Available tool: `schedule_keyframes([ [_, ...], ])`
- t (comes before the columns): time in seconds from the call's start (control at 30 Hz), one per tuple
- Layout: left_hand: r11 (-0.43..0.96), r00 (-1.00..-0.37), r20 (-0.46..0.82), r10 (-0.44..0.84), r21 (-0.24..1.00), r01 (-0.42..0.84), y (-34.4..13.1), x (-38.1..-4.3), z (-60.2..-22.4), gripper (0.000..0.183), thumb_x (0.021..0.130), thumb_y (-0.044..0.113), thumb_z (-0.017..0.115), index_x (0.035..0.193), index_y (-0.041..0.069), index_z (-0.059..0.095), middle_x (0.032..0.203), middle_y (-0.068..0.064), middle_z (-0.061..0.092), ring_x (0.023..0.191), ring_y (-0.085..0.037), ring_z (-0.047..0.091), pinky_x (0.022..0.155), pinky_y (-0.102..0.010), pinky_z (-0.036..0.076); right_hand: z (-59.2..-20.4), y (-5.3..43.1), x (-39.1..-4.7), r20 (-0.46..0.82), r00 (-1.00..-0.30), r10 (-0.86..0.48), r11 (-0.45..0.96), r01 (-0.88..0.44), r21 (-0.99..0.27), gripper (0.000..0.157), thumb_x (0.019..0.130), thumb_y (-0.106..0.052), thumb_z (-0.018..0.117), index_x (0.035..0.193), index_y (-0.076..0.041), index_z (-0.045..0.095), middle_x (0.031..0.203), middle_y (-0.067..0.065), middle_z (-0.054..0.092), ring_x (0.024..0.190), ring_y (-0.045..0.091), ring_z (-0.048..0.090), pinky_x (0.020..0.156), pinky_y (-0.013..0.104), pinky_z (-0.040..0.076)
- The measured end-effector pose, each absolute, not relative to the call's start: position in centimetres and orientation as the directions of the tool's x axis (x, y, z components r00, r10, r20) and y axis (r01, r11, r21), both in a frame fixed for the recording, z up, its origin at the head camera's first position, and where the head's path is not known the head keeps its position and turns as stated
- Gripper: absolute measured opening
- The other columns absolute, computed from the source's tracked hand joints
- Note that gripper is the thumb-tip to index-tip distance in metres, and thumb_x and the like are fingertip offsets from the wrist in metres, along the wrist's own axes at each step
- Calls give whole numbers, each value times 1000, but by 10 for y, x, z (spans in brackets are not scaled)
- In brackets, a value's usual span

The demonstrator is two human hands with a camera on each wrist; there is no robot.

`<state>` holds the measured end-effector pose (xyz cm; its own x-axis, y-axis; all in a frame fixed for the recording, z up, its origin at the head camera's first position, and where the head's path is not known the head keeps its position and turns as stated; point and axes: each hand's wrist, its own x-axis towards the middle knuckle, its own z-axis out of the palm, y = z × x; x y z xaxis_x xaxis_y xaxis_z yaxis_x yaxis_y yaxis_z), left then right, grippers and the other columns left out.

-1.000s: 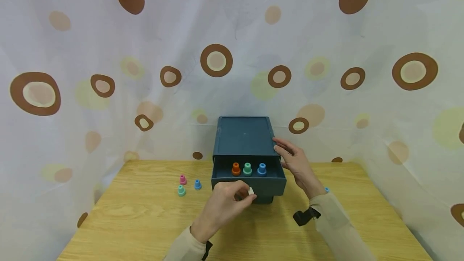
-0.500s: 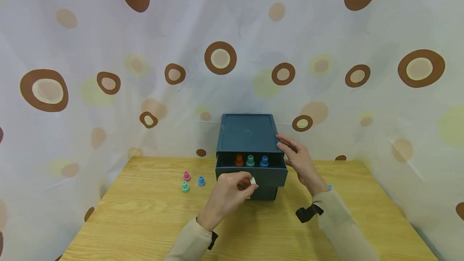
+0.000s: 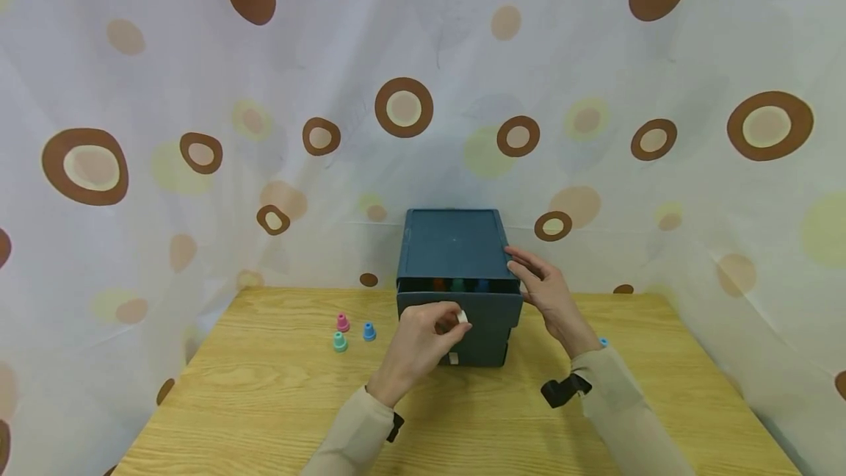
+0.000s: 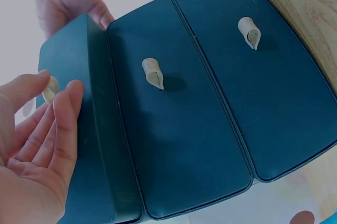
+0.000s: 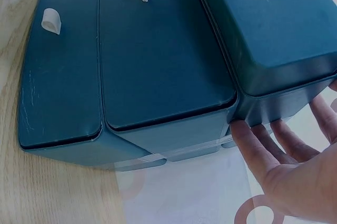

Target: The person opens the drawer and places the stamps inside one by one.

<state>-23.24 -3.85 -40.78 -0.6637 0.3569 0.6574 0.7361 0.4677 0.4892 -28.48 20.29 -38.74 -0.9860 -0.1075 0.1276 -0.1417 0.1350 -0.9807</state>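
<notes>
A dark blue unit of stacked drawers [image 3: 452, 244] stands against the patterned backdrop. Its top drawer [image 3: 496, 314] sticks out a little, with a narrow gap above the front. Through that gap the tops of orange, green and blue pegs show dimly. My left hand [image 3: 415, 342] pinches the white loop tab [image 4: 50, 90] on the top drawer's front between thumb and fingers. On the unit's right side rests my right hand [image 3: 550, 301], its fingers extended along the wall, as the right wrist view shows. Lower drawers with white tabs [image 4: 153, 73] are closed.
On the wooden table [image 3: 264, 388], left of the unit, stand a pink peg [image 3: 342, 322], a mint green peg [image 3: 340, 342] and a blue peg [image 3: 369, 331]. Another blue piece [image 3: 604, 342] shows partly behind my right forearm.
The top drawer has slid inward, away from me, with my left hand on its tab, and its pegs have passed under the unit's top. My right hand has stayed at the side.
</notes>
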Motion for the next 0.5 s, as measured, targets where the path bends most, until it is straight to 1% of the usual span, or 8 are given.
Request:
schedule_keyframes([
  [0.1, 490, -653, 679, 335, 466, 736, -37, -235, -410, 9, 89, 17, 74, 96, 12, 74, 81, 3, 71, 67, -3, 63, 61, -14, 50, -388, 203, -285, 129, -986, -106, 122, -142, -982, 58, 100, -41, 55, 150, -14, 41, 156, 13, 33, 147, 34, 27, 110, 62, 32],
  [0.2, 505, -640, 704, 308, 449, 737, -35, -237, -414, 8, 89, 17, 73, 97, 13, 74, 82, 4, 70, 67, -3, 60, 59, -13, 47, -387, 203, -284, 127, -986, -104, 120, -140, -983, 58, 100, -40, 54, 150, -14, 41, 156, 13, 32, 146, 34, 27, 109, 62, 33],
  [0.4, 521, -618, 745, 250, 435, 734, -31, -241, -423, 13, 90, 14, 72, 102, 10, 74, 90, 1, 71, 66, -4, 58, 56, -13, 44, -384, 202, -282, 123, -987, -106, 120, -135, -983, 57, 101, -39, 53, 151, -14, 40, 157, 14, 31, 146, 34, 27, 109, 61, 34],
  [0.5, 535, -625, 746, 227, 441, 721, -30, -243, -425, 18, 90, 13, 72, 106, 8, 74, 94, -1, 71, 66, -5, 57, 56, -14, 45, -384, 202, -282, 113, -988, -101, 115, -125, -986, 56, 101, -39, 54, 150, -15, 42, 156, 13, 33, 146, 33, 29, 109, 60, 36],
])
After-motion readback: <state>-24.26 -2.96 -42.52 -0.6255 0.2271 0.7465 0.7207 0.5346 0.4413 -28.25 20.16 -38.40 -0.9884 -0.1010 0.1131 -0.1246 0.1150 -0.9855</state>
